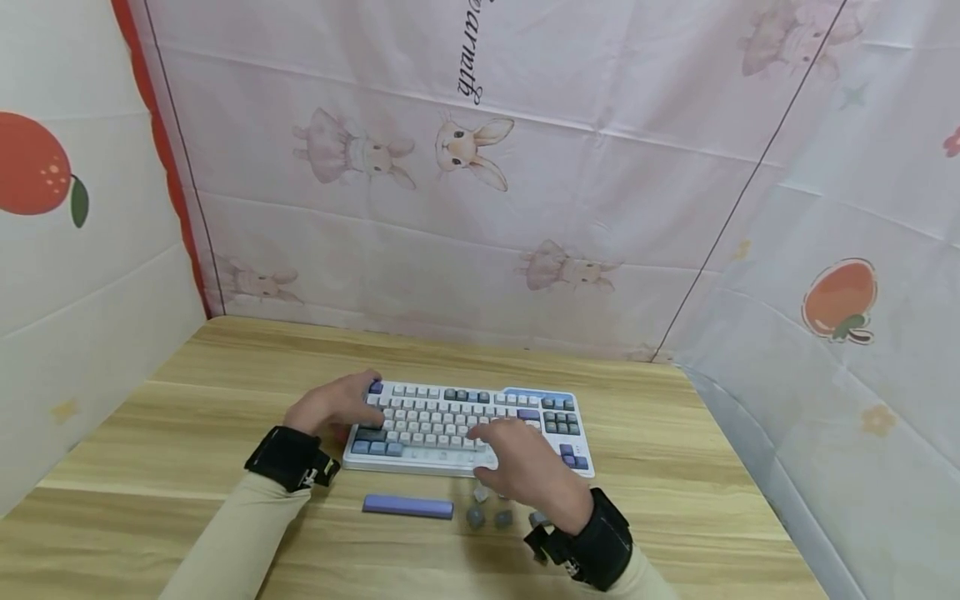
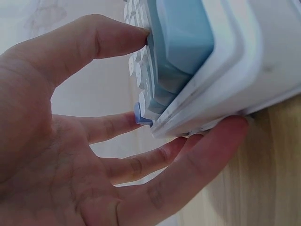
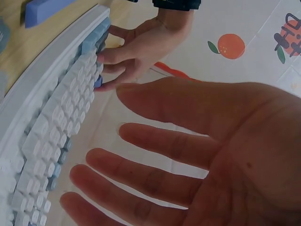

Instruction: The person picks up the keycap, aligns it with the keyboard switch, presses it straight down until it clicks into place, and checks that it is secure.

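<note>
On the wood-grain tabletop [image 1: 157, 475], left side: sleeved forearm in from the lower left, black wrist strap [image 1: 285, 458] on it. Left hand [image 1: 337, 404] grips the left end of the mechanical keyboard [image 1: 450, 429], thumb on the edge keys, fingers curled under the case in the left wrist view. Whether that end is raised off the wood: cannot tell.

Moving right, purple spacebar keycap [image 1: 408, 507] lies loose in front of the keyboard. Above it, bottom row shows a bare strip [image 1: 438, 457] where keys would sit. Loose grey keycaps [image 1: 476, 517] near the spacebar, some partly hidden by the right arm.

Right hand [image 1: 521, 467] over the keyboard's lower right-centre, forearm from the lower right; fingers apart, lightly bent, pinching nothing. Contact with keys: unclear.

Judged step: steadying or positioning the keyboard amid keycap work; fitting or removing, cannot say. Next move likely calls for a firm left hold while the right picks a cap
</note>
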A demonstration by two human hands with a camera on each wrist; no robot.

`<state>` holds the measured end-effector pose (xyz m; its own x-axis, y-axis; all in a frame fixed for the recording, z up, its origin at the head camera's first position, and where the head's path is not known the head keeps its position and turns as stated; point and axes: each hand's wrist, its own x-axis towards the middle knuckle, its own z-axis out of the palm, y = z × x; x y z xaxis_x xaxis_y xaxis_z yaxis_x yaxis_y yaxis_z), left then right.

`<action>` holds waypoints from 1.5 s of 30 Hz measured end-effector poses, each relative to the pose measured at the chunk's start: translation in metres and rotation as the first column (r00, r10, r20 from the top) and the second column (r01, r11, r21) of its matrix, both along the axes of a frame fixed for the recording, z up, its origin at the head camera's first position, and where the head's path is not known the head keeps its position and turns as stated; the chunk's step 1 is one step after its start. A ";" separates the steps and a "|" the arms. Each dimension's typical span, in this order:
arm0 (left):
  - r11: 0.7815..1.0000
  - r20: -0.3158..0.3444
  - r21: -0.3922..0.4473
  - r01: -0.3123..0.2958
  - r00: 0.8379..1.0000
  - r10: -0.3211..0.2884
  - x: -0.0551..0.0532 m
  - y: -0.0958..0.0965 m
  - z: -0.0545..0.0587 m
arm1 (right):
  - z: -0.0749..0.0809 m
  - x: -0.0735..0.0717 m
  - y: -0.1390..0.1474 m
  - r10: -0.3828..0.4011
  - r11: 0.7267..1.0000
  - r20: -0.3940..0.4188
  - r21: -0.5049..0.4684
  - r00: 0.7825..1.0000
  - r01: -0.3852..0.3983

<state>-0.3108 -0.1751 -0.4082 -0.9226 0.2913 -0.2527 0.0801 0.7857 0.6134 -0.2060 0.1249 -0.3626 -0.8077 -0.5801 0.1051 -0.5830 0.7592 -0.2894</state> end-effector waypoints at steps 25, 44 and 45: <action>1.000 -0.022 -0.018 0.018 1.000 -0.019 0.000 0.004 0.003 | -0.023 -0.005 -0.044 0.107 0.989 0.056 0.095 0.993 -0.112; 0.999 -0.026 -0.046 0.016 1.000 -0.017 0.000 0.002 0.002 | -0.045 -0.007 -0.067 0.132 0.980 0.055 0.143 0.990 -0.139; 0.999 -0.025 -0.048 0.015 1.000 -0.016 0.000 0.002 0.002 | -0.045 -0.006 -0.067 0.133 0.981 0.058 0.136 0.989 -0.140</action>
